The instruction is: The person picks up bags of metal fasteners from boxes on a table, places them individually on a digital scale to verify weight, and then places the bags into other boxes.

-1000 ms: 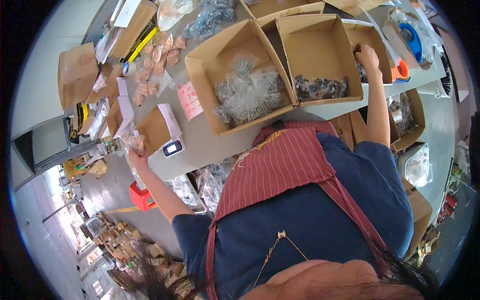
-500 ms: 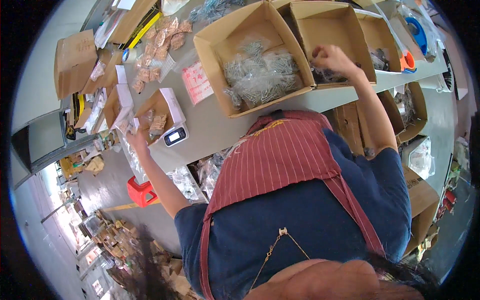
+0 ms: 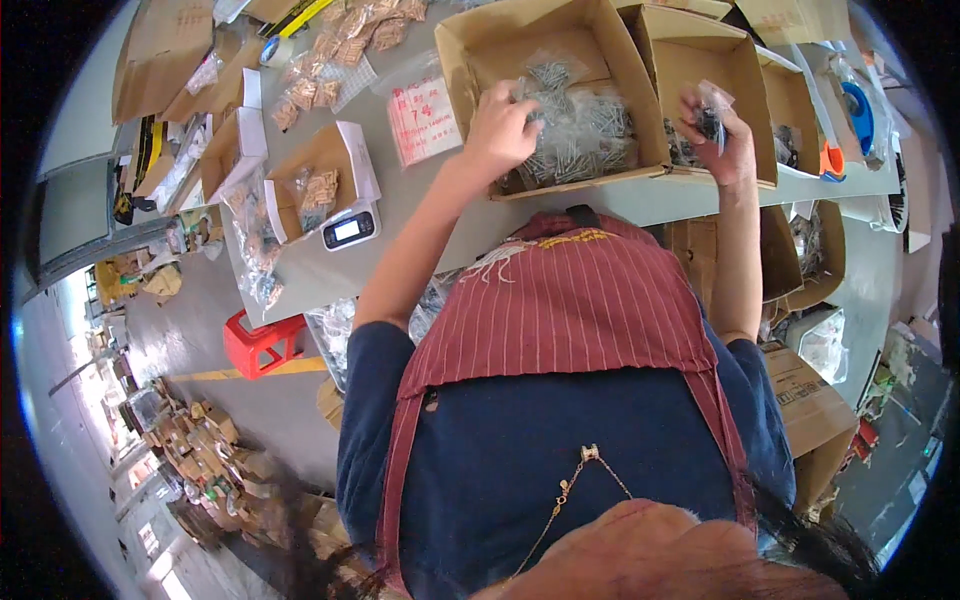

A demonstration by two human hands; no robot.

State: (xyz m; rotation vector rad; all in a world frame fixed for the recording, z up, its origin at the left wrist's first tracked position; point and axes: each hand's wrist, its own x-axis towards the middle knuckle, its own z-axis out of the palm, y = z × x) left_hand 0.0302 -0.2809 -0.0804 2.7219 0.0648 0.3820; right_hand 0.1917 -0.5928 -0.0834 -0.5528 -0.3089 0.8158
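My left hand (image 3: pixel 500 130) reaches over the near left side of a cardboard box. Its curled fingers are on a clear plastic bag of screws (image 3: pixel 548 76) among several such bags. Over the neighbouring box (image 3: pixel 700 55) on the right, my right hand (image 3: pixel 728 150) is raised with a small clear bag of dark pieces (image 3: pixel 711 122) held in its fingers. More bags with dark contents (image 3: pixel 682 150) lie in that box below the hand. A white-sided carton (image 3: pixel 357 165) with bags of wooden dowels (image 3: pixel 320 188) rests on a small digital scale (image 3: pixel 350 230).
Bags of dowels (image 3: pixel 350 50) lie at the far left of the table. Near them is a plastic bag with red print (image 3: pixel 422 122). A narrow box with dark bags (image 3: pixel 785 100) and a blue tape dispenser (image 3: pixel 857 115) stand right. A red stool (image 3: pixel 262 345) is on the floor.
My left hand has moved right, from the carton on the scale to the box of screw bags. My right hand has lifted a small bag of dark pieces from its box.
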